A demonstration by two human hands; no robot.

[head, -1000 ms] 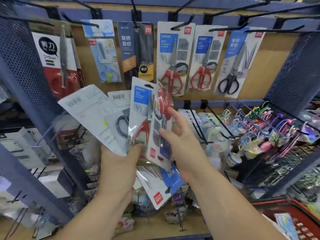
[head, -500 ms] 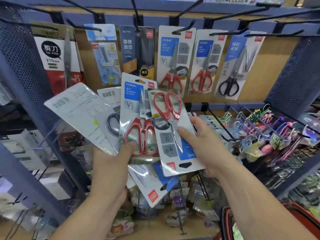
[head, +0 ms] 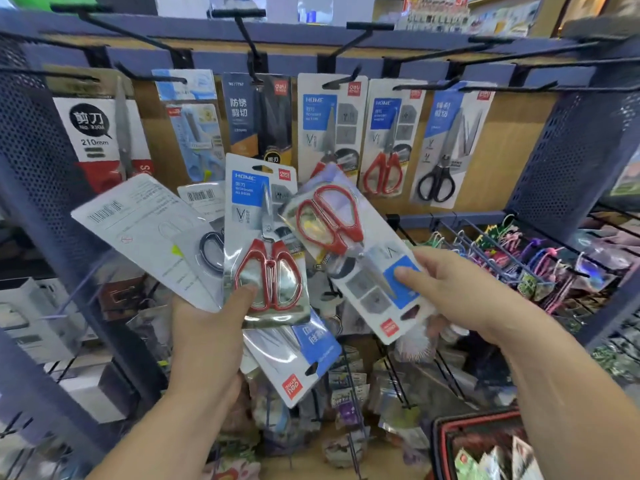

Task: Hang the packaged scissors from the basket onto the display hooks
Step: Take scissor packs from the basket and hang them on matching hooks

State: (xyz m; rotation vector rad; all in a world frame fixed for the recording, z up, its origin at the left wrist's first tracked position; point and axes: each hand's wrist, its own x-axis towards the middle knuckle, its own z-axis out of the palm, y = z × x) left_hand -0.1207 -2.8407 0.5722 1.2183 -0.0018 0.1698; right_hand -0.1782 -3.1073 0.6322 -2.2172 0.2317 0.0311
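Note:
My left hand (head: 211,327) grips a fanned bunch of packaged scissors: an upright red-handled pack (head: 265,244), a back-facing white pack (head: 149,233) leaning left, and an upside-down blue-labelled pack (head: 298,358) below. My right hand (head: 453,289) pinches a separate red-handled scissors pack (head: 349,247), held upside down and tilted, its hang hole near my palm. On the display hooks (head: 337,83) above hang several scissors packs, among them red-handled ones (head: 384,140) and a black-handled one (head: 446,147). The red-rimmed basket (head: 440,441) sits at the bottom right.
Blue perforated side panels (head: 575,150) flank the bay. Long bare hook prongs (head: 540,53) jut out at the upper right. A lower hook row on the right carries colourful small goods (head: 519,258). Boxed goods (head: 31,317) stand on the left shelves.
My right hand has drawn one red-handled pack out of the bunch, turned it face-on and carried it right and slightly up. The left hand's fan stays about where it was.

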